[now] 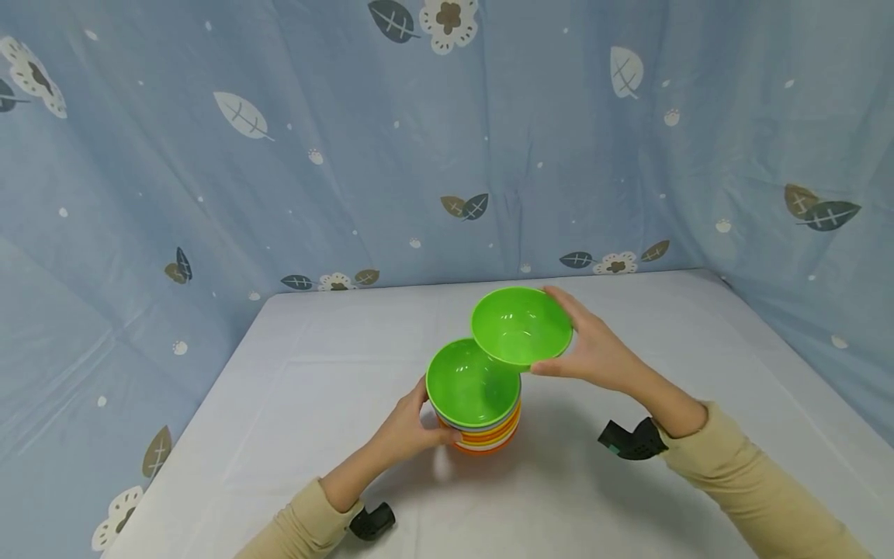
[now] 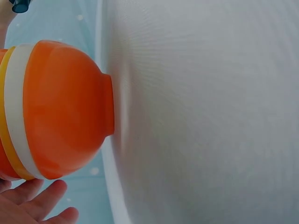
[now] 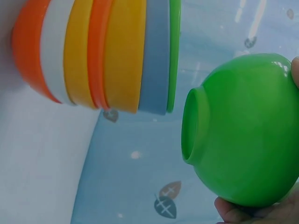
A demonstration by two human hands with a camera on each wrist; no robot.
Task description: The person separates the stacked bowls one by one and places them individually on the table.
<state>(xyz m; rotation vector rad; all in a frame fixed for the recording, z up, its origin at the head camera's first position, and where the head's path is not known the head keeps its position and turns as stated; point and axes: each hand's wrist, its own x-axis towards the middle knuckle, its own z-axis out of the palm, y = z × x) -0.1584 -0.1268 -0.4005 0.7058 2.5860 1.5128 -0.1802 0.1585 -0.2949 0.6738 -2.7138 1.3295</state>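
A stack of nested bowls (image 1: 489,436) stands on the table, its top one a green bowl (image 1: 471,388). Beneath that come a blue-grey bowl (image 3: 155,60), then yellow, orange and white ones, with an orange bowl (image 2: 65,107) at the bottom. My left hand (image 1: 401,431) holds the stack from its left side, thumb at the front and fingers round the back. Up and to the right, my right hand (image 1: 597,349) grips a second green bowl (image 1: 520,330) by its far and near rim. This bowl is held apart from the stack, as the right wrist view shows.
A white cloth covers the table (image 1: 314,388). Behind and beside it hangs a blue curtain (image 1: 391,155) with leaf and flower prints. Black wrist cameras (image 1: 632,440) are strapped at both sleeve cuffs.
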